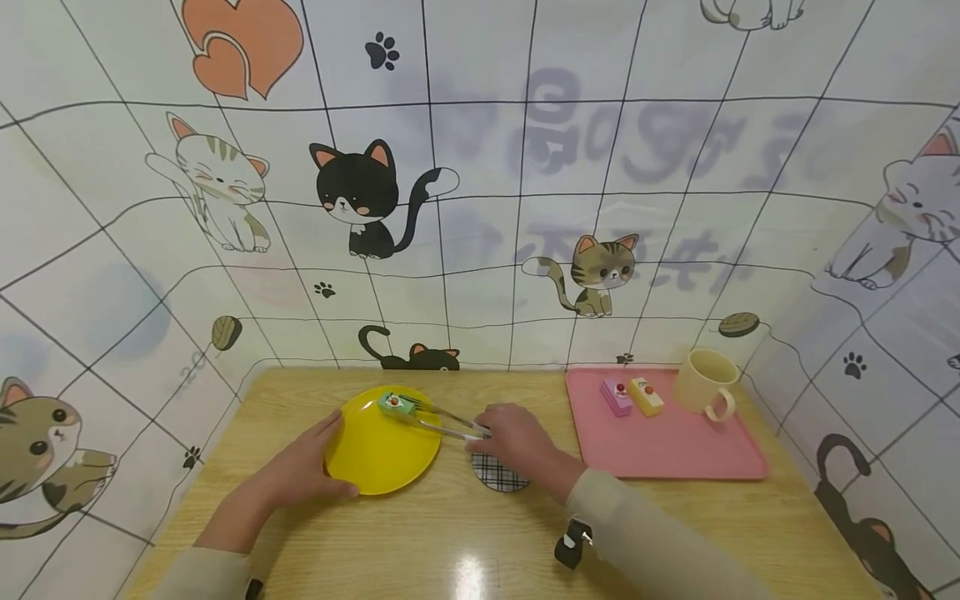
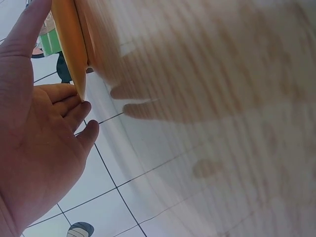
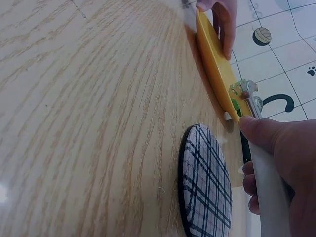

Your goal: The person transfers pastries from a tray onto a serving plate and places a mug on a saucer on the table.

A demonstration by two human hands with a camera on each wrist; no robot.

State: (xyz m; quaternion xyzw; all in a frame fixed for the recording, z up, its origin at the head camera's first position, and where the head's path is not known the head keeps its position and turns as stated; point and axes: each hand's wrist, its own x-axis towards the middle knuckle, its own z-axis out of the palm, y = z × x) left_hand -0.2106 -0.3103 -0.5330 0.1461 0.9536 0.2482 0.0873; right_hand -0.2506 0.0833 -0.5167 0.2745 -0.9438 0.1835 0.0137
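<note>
Evidently, the yellow plate (image 1: 375, 454) is bordered on the desk (image 1: 420, 546) by the left hand (image 1: 300, 468), whose fingers are spread along its rim, probably so that sliding is prevented. Tongs (image 1: 450, 432) are pinched between the thumb and curled fingers of the right hand (image 1: 519, 439); beyond those fingers, over the plate's far part, a green cake (image 1: 392, 402) is met by their tips (whether it has been lifted cannot be told). Below the right fingers, a checked coaster (image 1: 501, 477) is partly covered. To their right, a lilac cake (image 1: 617, 398), a yellow cake (image 1: 647, 397) and a mug (image 1: 697, 383) are gathered on a pink tray (image 1: 667, 457), seemingly for easy reach.
</note>
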